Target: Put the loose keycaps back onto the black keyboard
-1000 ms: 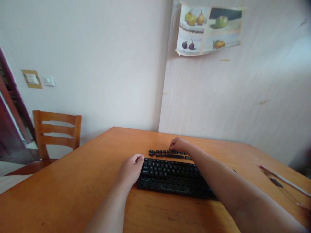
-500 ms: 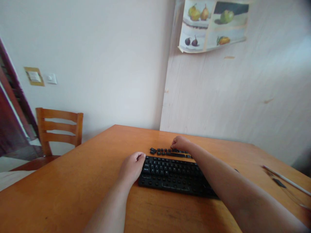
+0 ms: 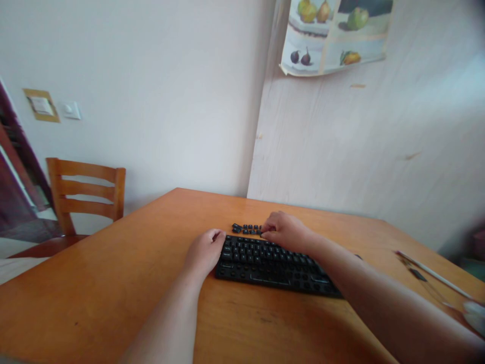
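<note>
While the left hand point(image 3: 204, 254) grips the keyboard point(image 3: 267, 268) at lower centre of the frame, the right hand point(image 3: 286, 231) curls beside loose keys point(image 3: 252, 232), its hold unclear.

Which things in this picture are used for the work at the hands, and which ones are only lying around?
Seem part of the work:
keyboard, left hand at its corner
loose keys, beside right hand

Seem only lying around:
thin stick
small black object
chair
fruit pictures on the wall
</note>
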Motion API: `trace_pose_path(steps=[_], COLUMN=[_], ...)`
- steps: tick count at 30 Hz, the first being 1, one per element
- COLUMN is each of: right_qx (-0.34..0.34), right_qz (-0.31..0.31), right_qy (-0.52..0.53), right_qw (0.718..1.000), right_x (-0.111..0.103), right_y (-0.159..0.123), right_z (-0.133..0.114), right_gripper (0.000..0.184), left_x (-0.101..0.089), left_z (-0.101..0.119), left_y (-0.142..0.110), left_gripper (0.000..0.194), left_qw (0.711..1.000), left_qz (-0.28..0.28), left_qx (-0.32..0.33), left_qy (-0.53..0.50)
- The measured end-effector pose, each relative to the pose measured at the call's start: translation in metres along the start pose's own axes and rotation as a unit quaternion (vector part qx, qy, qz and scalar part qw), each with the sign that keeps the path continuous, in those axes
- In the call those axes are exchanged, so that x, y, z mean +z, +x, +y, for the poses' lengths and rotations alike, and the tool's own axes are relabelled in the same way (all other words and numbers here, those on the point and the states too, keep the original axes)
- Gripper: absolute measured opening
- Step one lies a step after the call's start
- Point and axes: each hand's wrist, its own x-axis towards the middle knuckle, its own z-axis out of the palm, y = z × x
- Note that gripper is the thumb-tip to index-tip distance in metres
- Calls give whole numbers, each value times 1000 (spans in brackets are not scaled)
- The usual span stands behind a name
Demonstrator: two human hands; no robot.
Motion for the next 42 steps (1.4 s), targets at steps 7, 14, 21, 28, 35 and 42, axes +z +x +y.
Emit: trace_pose_path(steps=[7,14,21,28,35,42], right_qx=[-11,-8,-6,-4,6,6], right_qz=[5,18,10,-3,-9,-7], right_qy=[-18,-35,-41,-37,-41,-50], right_qw=[1000,999,999,999,999,999], right_x=[3,12,16,16,14,17], right_y=[-51,-60,-61,-63,-65,-63], right_z=[-30,-36,-35,-37,-38,-38], right_gripper=[14,15,15,17,18,19], left_x=[3,2,1,1,1,2], left_z=[-5,-2,0,0,0,-2], left_y=[3,2,0,0,0,1], left_gripper=[39,37,36,35,35,35], left_qw=[1000,1000,1000,1000,1000,1000], left_qz=[4,7,7,7,9,9], left_qx=[13,4,5,8,3,12], left_qy=[14,17,19,20,21,22])
